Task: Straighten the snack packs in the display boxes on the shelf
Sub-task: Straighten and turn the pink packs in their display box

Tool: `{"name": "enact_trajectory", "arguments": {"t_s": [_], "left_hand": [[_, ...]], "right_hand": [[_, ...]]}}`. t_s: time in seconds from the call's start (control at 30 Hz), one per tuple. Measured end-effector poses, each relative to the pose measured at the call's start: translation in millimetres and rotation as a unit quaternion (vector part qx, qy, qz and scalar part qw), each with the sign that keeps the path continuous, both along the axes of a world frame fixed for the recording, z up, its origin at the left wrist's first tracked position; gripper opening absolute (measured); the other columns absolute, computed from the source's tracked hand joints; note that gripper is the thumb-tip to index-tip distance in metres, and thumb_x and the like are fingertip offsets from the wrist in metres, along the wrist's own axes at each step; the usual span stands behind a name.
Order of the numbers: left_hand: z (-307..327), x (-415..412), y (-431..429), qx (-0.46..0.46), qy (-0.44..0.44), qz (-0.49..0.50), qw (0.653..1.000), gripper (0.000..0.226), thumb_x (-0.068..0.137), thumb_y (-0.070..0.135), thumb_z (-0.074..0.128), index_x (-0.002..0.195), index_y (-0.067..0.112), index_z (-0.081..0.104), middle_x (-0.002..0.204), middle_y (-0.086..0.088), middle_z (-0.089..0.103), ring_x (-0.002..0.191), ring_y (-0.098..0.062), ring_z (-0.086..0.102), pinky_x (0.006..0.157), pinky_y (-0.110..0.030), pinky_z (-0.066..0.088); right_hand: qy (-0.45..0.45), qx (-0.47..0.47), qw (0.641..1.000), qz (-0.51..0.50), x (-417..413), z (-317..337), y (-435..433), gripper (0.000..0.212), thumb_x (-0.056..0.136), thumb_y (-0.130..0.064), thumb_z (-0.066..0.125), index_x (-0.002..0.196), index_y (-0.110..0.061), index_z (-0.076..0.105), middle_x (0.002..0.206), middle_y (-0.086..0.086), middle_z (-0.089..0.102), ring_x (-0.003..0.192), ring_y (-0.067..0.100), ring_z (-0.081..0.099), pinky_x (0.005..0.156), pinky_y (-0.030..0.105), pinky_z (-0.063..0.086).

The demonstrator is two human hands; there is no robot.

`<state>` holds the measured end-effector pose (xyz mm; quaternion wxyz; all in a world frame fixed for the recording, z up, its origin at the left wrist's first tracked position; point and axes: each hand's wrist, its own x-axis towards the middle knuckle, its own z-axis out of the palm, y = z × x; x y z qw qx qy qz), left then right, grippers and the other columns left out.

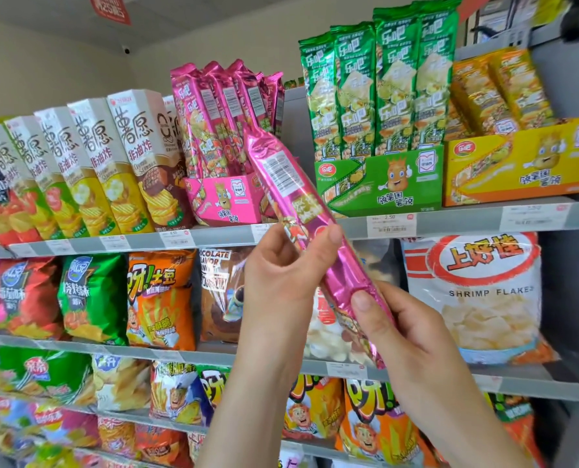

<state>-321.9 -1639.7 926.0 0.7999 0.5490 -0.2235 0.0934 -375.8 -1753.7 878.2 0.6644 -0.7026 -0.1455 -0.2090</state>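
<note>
Pink pack (pixel 301 211) pinched by L hand (pixel 281 275) & R hand (pixel 392 319), out of pink box (pixel 227 201); next: slot upright w/ others.

Bright, even light; foil glare; wide-angle bending and blur toward the frame's edges.

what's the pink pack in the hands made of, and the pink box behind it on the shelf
The pink pack looks like thin metallised plastic film with a glossy finish: it shows bright streaked highlights and fine crinkles. The pink display box is probably printed cardboard with a duller sheen: flat stiff panels, folded edges, little glare.
</note>
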Motion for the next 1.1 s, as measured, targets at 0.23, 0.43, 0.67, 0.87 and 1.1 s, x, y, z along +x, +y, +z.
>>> {"name": "enact_trajectory", "arguments": {"t_s": [0.23, 0.43, 0.67, 0.87, 1.1], "left_hand": [[-10, -8, 1, 0.054, -0.011, -0.001, 0.998, 0.034, 0.069, 0.031, 0.081, 0.094, 0.011, 0.071, 0.092, -0.010, 0.075, 0.082, -0.021, 0.068, 0.080, -0.041, 0.058], [-6, -6, 9, 0.009, -0.034, 0.030, 0.999, 0.013, 0.076, 0.031, 0.080, 0.087, 0.028, 0.074, 0.075, 0.003, 0.071, 0.067, -0.010, 0.061, 0.065, -0.021, 0.052], [-2, -2, 10, -0.054, -0.016, 0.039, 0.998, 0.050, 0.079, 0.029, 0.076, 0.121, 0.010, 0.059, 0.086, 0.002, 0.071, 0.078, -0.012, 0.065, 0.074, -0.028, 0.052], [-3, -1, 6, -0.031, 0.000, -0.019, 0.999, 0.051, 0.075, 0.025, 0.078, 0.122, 0.012, 0.061, 0.100, -0.003, 0.073, 0.091, -0.017, 0.067, 0.079, -0.031, 0.055], [-16, -7, 9, -0.006, 0.017, -0.089, 0.996, 0.037, 0.077, 0.024, 0.077, 0.111, 0.013, 0.070, 0.104, -0.011, 0.073, 0.094, -0.023, 0.069, 0.083, -0.035, 0.057]], "right_hand": [[0.000, 0.019, 1.000, -0.010, 1, 5, 4, 0.047, 0.081, -0.069, 0.047, 0.100, -0.030, 0.066, 0.075, 0.004, 0.066, 0.066, 0.021, 0.058, 0.056, 0.014, 0.042], [0.077, 0.139, 0.977, 0.139, 1, 3, -5, 0.055, 0.072, -0.069, 0.066, 0.110, -0.029, 0.072, 0.099, 0.011, 0.074, 0.076, 0.022, 0.069, 0.071, 0.033, 0.054], [0.055, 0.045, 0.993, 0.090, -4, 2, -6, 0.030, 0.079, -0.056, 0.073, 0.106, -0.043, 0.071, 0.088, -0.009, 0.074, 0.071, 0.006, 0.065, 0.067, 0.016, 0.051], [-0.023, 0.063, 0.997, 0.022, -7, 7, 2, 0.024, 0.074, -0.040, 0.070, 0.099, -0.041, 0.073, 0.088, -0.006, 0.076, 0.083, 0.010, 0.071, 0.070, 0.014, 0.053], [-0.092, 0.007, 0.992, -0.091, 1, 5, 8, 0.020, 0.077, -0.046, 0.075, 0.095, -0.038, 0.071, 0.085, -0.005, 0.066, 0.076, 0.016, 0.064, 0.066, 0.023, 0.053]]}}
